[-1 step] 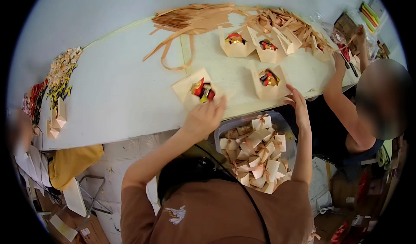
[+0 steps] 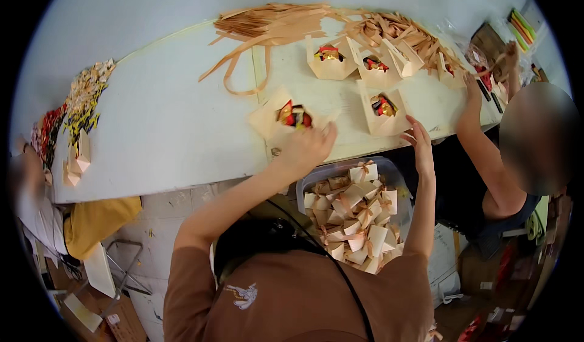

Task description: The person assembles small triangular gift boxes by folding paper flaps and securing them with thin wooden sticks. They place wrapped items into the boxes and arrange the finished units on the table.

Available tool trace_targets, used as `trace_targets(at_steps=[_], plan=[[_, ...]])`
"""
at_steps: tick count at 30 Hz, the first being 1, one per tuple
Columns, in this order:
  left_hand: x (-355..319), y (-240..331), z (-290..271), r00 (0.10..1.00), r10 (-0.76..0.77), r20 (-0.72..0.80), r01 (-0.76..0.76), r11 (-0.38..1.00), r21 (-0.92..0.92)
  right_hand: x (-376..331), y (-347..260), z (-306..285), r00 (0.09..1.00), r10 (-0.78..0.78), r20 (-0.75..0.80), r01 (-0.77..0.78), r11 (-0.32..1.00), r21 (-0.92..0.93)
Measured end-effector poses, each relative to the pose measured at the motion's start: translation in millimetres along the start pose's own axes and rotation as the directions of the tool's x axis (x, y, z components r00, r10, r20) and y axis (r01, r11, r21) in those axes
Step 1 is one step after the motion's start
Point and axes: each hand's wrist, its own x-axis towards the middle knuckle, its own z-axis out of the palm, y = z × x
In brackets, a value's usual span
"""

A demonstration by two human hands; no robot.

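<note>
My left hand pinches the near right flap of an open cream paper gift box, its fingertips partly blurred. Red, gold and dark wrapped sweets lie inside that box. To the right stands a second open cream box with similar sweets. My right hand rests at its near right corner, fingers stretched out and slightly apart. Behind these, several more open boxes with sweets stand in a row.
Tan ribbons lie heaped along the table's far edge. Below the near edge sits a plastic tub of ribbon-tied boxes. A co-worker's arm reaches over the right end. Another person sits at far left beside piles of wrapped sweets.
My left hand and its box have shifted right, toward the other box. The right-hand box has moved slightly right, against my right hand's fingers.
</note>
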Motion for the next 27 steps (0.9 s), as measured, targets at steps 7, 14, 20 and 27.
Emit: trace_targets(at_steps=[7,14,20,27], plan=[[146,36,66,0.904,-0.416,0.098,0.426,0.855,-0.296,54,28,-14,0.997,-0.069,-0.030,0.071,0.995,0.076],[35,-18,1,0.822,-0.423,-0.381,0.302,0.891,-0.338,5,48,1,0.851,-0.467,-0.242,0.338,0.838,-0.428],[-250,-218,-90,0.496,-0.742,-0.452,0.866,0.459,0.197,-69,80,60,0.830,-0.557,0.040,0.407,0.554,-0.726],[-496,-382,-178,0.091,-0.809,-0.581,0.926,-0.145,0.348,-54,103,106,0.670,-0.742,0.024,0.348,0.285,-0.893]])
